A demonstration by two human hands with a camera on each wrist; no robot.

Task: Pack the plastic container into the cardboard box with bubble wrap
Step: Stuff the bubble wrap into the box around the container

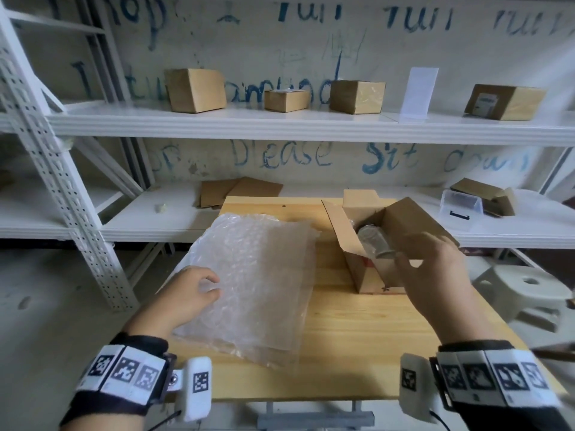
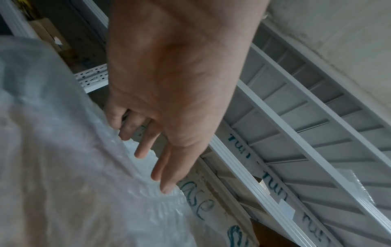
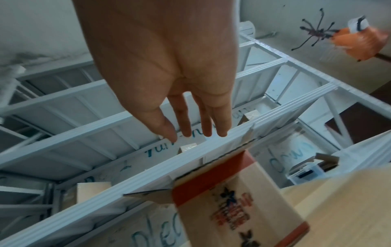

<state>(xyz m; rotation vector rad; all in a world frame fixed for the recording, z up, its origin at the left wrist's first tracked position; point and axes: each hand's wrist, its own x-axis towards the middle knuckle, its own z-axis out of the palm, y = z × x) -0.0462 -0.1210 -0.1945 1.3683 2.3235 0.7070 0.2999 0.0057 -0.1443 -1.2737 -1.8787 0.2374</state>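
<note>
My left hand (image 1: 186, 293) rests on the near left edge of the bubble wrap (image 1: 252, 275), fingers loosely curled with their tips touching the sheet; in the left wrist view the fingertips (image 2: 167, 187) lie on the film rather than pinching it, which I judge pins the light sheet in place ready for lifting. The wrap is a cloudy, crinkled stack of film, dimpled and limp, spread flat on the pale wooden table (image 1: 357, 337). My right hand (image 1: 435, 265) hovers over the open cardboard box (image 1: 370, 269), fingers straight and slightly spread, holding nothing, as the right wrist view confirms. The plastic container (image 1: 373, 241), a clear cylindrical jar lying on its side, sits inside the box, partly hidden behind my fingers; whether they touch it I cannot tell. The box is stiff brown corrugated board with its flaps splayed upward, a red band and printed mark on its near face. I judge the flaps stand open so padding can go in around the jar. Behind, white metal shelving (image 1: 280, 122) carries other small cartons.
</note>
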